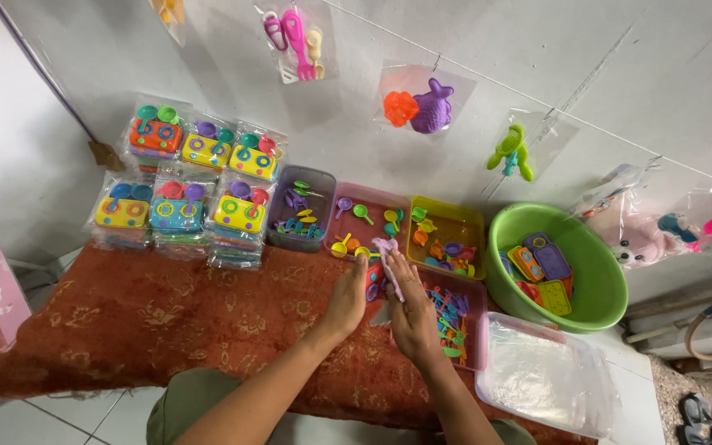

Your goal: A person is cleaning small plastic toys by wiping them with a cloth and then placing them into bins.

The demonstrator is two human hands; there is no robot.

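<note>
My left hand and my right hand are close together over the red patterned carpet. Between them they hold a small pale purple plastic toy piece, pinched at the fingertips. Directly beyond the hands lies a pink tray with small spoons and pans, and under my right hand a second pink tray holds several tiny colourful toy utensils. Part of the held piece is hidden by my right fingers.
Packed toy kitchen sets are stacked at the back left. A grey tub, a yellow tray and a green basin of toy parts line the wall. Clear plastic bags fill a box at the right. Bagged toys hang on the wall.
</note>
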